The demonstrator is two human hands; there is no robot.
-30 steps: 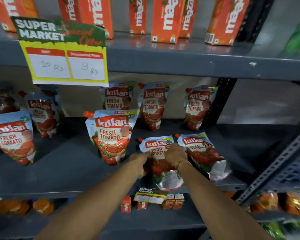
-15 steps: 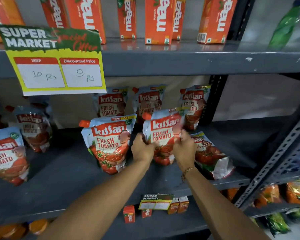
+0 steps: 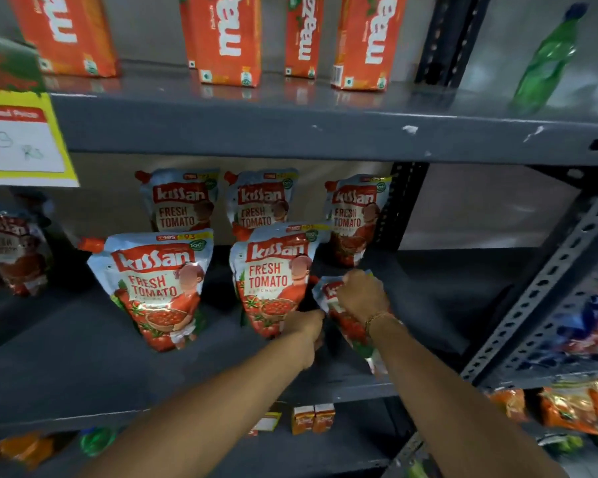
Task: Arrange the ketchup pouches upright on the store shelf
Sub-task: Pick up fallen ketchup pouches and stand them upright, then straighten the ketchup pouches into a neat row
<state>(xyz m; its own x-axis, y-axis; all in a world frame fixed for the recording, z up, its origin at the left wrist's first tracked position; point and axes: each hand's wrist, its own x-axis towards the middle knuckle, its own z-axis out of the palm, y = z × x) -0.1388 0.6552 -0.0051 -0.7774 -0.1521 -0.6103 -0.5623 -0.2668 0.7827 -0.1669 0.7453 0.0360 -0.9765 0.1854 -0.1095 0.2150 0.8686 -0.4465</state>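
Apparently right hand (image 3: 361, 295) fingers grip the flat-lying ketchup pouch's (image 3: 349, 327) top.

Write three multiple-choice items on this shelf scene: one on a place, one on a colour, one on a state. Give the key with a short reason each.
1. Where is the green bottle?
A. top shelf, far right
B. middle shelf, left
C. in the left hand

2. What colour are the juice cartons on the top shelf?
A. blue
B. orange
C. white

3. How is the pouch under the right hand?
A. standing upright
B. lying down
C. hanging from a hook

Key: 1 A, it stands right of the cartons. 2 B, orange with white lettering. 3 B, it lies flat beside the upright pouch.
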